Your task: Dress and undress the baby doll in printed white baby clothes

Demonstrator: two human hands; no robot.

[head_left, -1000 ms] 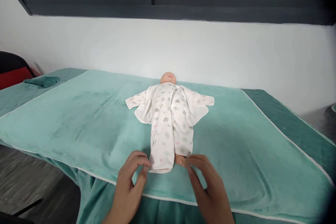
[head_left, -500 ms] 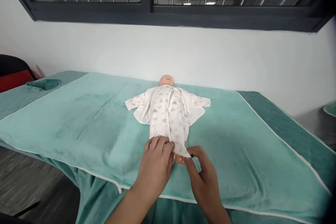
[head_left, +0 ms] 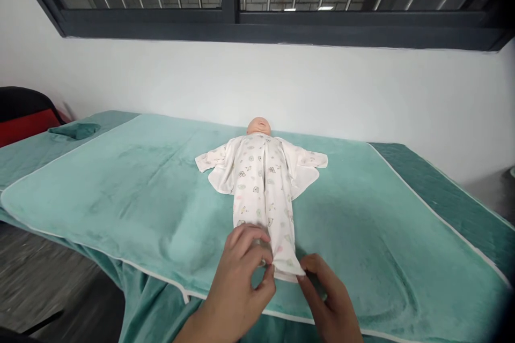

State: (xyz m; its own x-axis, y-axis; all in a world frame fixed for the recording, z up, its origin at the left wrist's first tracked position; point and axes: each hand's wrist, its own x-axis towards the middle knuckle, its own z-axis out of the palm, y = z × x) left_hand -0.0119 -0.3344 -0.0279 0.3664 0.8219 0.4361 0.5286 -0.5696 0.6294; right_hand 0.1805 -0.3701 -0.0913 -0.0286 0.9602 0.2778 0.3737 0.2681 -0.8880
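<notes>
A baby doll [head_left: 259,126] lies on its back, its head toward the wall. White printed baby pants [head_left: 261,187] cover its front and legs, over a white baby shirt [head_left: 303,163] whose sleeves spread to both sides. My right hand [head_left: 332,297] pinches the lower right corner of the pants' leg between thumb and fingertips. My left hand [head_left: 241,278] is closed at the inner edge of the same hem, thumb and index finger together on the cloth. The doll's feet are hidden under the fabric.
A light green blanket [head_left: 153,187] with white piping covers the table, over a darker green cloth [head_left: 430,187]. A small folded green cloth [head_left: 76,130] lies at the far left, near a red and black chair [head_left: 28,115]. A white wall and barred window stand behind.
Both hands have moved toward me, drawing the right pant leg down. The doll's foot, partly visible before, is now covered. The view has shifted slightly.
</notes>
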